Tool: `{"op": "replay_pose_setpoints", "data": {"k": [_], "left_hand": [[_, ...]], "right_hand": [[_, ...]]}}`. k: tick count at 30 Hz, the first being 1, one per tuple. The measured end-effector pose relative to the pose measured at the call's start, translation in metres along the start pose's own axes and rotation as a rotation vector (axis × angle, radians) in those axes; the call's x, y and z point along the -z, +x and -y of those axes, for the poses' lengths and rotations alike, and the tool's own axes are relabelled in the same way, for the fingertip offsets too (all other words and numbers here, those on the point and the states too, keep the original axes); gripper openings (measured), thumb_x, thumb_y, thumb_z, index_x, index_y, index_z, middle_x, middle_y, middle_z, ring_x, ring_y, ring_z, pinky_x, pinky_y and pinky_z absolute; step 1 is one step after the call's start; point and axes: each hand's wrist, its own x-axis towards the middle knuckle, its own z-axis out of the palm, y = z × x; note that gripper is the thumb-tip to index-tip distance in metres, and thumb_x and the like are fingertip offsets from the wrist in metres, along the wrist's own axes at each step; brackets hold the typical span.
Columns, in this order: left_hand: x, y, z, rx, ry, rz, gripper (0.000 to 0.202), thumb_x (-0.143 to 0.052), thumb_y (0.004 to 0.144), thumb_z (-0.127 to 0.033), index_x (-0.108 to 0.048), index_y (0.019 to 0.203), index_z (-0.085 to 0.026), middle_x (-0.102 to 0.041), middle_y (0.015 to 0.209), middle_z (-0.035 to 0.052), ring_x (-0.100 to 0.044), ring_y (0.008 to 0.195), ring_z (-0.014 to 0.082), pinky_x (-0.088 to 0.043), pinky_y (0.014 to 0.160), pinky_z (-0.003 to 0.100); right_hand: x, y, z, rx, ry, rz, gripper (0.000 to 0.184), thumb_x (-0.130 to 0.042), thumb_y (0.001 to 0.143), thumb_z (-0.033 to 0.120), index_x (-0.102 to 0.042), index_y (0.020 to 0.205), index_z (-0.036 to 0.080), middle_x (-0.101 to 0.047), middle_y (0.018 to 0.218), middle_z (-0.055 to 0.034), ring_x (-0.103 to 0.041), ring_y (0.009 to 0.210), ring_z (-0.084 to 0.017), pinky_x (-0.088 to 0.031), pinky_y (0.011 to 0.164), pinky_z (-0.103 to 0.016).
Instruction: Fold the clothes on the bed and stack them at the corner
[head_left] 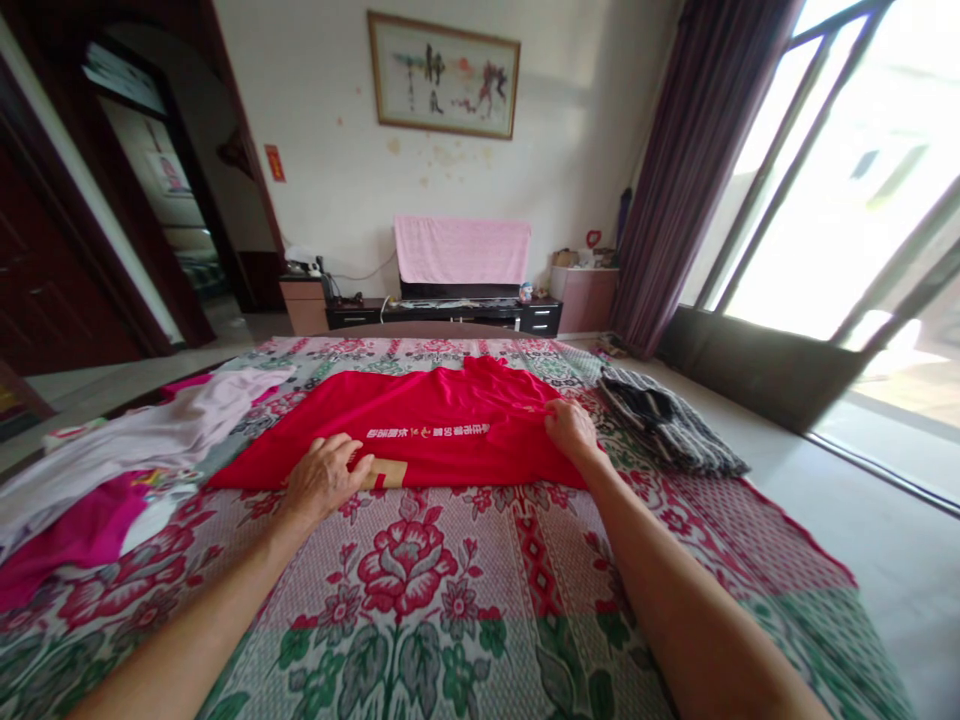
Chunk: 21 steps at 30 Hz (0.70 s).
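A red shirt (442, 455) with a line of white and yellow lettering lies folded over on the flowered bedspread (409, 560). My left hand (328, 472) rests on its near edge, fingers spread, beside a tan printed patch (386, 474). At the shirt's right end, my right hand (571, 430) has its fingers curled onto the red cloth, apparently pinching a bit of it. Some wrinkles and a bunched part show along the far edge of the shirt.
To the left is a loose pile of clothes, with a pale garment (172, 425) over a magenta one (90, 540). A folded black-and-grey striped garment (667, 420) lies at right near the bedspread's edge. Beyond stands a low cabinet (541, 318) under a pink cloth (463, 250).
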Motion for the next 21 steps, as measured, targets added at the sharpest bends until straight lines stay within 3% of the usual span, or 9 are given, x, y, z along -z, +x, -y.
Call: {"op": "replay_pose_setpoints", "data": {"k": [3,7,11,15,21], "left_hand": [[0.000,-0.001,0.000,0.012,0.005,-0.010,0.037,-0.047,0.086,-0.043,-0.069,0.099,-0.016,-0.068,0.103,0.0117,-0.061,0.097,0.0260,-0.043,0.091,0.038],[-0.003,-0.001,0.002,-0.002,-0.007,-0.015,0.037,-0.048,0.086,-0.043,-0.069,0.099,-0.016,-0.069,0.103,0.0117,-0.061,0.096,0.0257,-0.043,0.092,0.038],[-0.005,-0.002,0.004,-0.006,-0.014,-0.019,0.036,-0.049,0.085,-0.043,-0.069,0.099,-0.017,-0.069,0.103,0.0113,-0.061,0.099,0.0253,-0.043,0.092,0.037],[-0.006,-0.002,0.004,-0.006,-0.008,-0.018,0.036,-0.049,0.086,-0.043,-0.069,0.099,-0.016,-0.068,0.103,0.0117,-0.061,0.098,0.0253,-0.043,0.091,0.037],[-0.005,-0.003,0.003,-0.024,0.000,-0.041,0.035,-0.049,0.086,-0.042,-0.068,0.099,-0.016,-0.068,0.102,0.0110,-0.061,0.098,0.0249,-0.044,0.090,0.037]], "right_hand": [[-0.003,0.007,0.014,0.149,-0.004,0.072,0.032,-0.045,0.087,0.025,-0.071,0.105,0.019,-0.069,0.101,-0.0106,-0.063,0.092,-0.019,-0.044,0.079,-0.025],[-0.004,0.017,0.025,0.244,-0.082,0.200,0.029,-0.046,0.086,0.024,-0.072,0.098,0.018,-0.069,0.098,-0.0098,-0.063,0.089,-0.018,-0.044,0.075,-0.024],[-0.002,0.022,0.028,0.243,-0.135,0.264,0.026,-0.050,0.082,0.022,-0.073,0.093,0.018,-0.070,0.094,-0.0087,-0.064,0.085,-0.018,-0.043,0.070,-0.023],[-0.003,0.021,0.027,0.221,-0.142,0.246,0.029,-0.047,0.083,0.022,-0.073,0.094,0.015,-0.070,0.092,-0.0106,-0.064,0.084,-0.019,-0.043,0.068,-0.023],[-0.004,0.026,0.027,0.296,-0.142,0.315,0.028,-0.050,0.080,0.016,-0.073,0.096,0.014,-0.070,0.094,-0.0120,-0.063,0.087,-0.020,-0.043,0.069,-0.025]]}}
